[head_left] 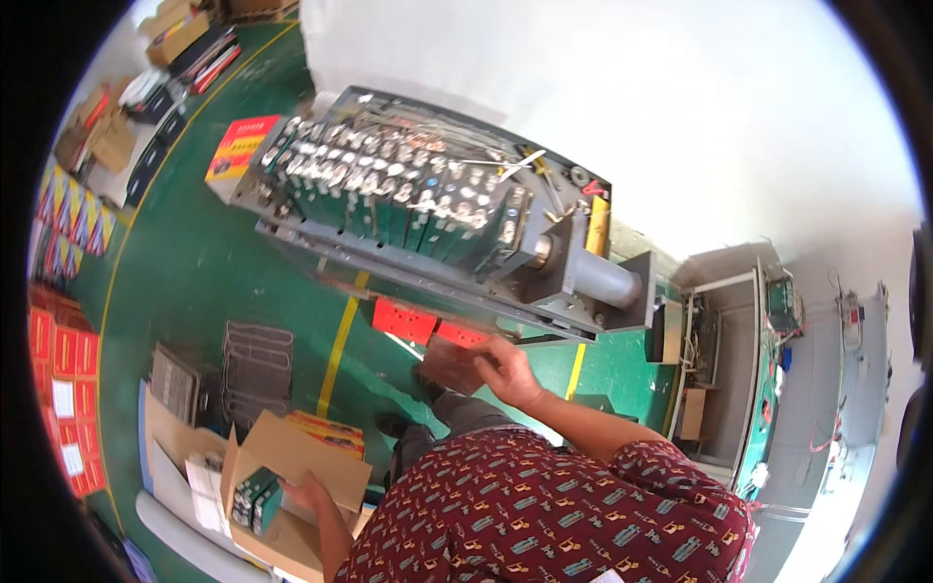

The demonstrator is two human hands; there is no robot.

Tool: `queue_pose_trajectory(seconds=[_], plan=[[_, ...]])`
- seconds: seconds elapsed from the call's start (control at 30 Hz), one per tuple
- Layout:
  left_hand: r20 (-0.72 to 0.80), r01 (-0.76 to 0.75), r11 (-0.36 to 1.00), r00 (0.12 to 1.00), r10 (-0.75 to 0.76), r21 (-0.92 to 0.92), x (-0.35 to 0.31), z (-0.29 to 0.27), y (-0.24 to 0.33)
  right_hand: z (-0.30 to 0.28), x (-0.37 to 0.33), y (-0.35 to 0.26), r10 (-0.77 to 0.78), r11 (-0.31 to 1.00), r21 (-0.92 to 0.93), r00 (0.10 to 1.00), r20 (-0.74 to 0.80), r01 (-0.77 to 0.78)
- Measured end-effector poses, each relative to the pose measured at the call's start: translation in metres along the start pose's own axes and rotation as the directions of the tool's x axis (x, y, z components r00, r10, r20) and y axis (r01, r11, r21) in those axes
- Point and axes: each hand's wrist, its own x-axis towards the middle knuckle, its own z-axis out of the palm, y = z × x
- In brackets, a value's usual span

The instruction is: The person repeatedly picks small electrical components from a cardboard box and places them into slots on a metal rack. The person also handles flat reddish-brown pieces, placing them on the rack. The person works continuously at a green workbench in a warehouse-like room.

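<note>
My left hand (309, 494) reaches into an open cardboard carton (330, 473) at the lower left. Its fingers are closed at the edge of a green block of cells (257, 499) with silvery terminals. My right hand (505, 375) is in front of the bench, its fingers bent over the edge of a flat brownish-red sheet (452, 367); the grip is partly hidden. Beyond it, a grey metal fixture (389, 255) bears a long row of green cells (389, 209) with shiny terminals. A thick grey cylinder (607, 280) sits at the row's right end.
Bright red perforated pieces (404, 322) lie under the fixture's front edge. Scissors (520, 166) and other tools lie at its back right. A red-yellow box (239, 151) stands at its left end. Red cartons (73, 355) are stacked far left; a shelf rack (724, 369) stands right.
</note>
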Motion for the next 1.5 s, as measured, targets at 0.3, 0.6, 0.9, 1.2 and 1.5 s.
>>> queue_pose_trajectory(seconds=[0.3, 0.6, 0.9, 1.2, 1.5], plan=[[0.054, -0.611, 0.791, 0.79, 0.611, -0.017, 0.011, 0.017, 0.055, -0.219, 0.018, -0.044, -0.004, 1.0, -0.029, 0.892, -0.452, -0.01], [0.278, -0.619, 0.642, 0.586, 0.761, -0.453, -0.051, 0.08, 0.198, -0.329, 0.139, 0.038, -0.103, 0.995, -0.088, 0.556, -0.825, 0.054], [0.547, -0.606, 0.568, 0.246, 0.8, -0.557, -0.175, 0.118, 0.352, -0.247, 0.196, 0.132, -0.053, 0.934, -0.313, 0.801, -0.597, -0.172], [0.428, -0.862, 0.164, -0.066, 0.902, -0.479, -0.277, 0.147, 0.469, -0.153, 0.263, 0.081, -0.334, 0.907, -0.27, 0.942, 0.007, 0.324], [0.637, -0.989, 0.04, -0.06, 0.769, -0.141, -0.305, 0.169, 0.541, -0.14, 0.281, 0.092, -0.208, 0.963, -0.15, 0.971, 0.118, 0.225]])
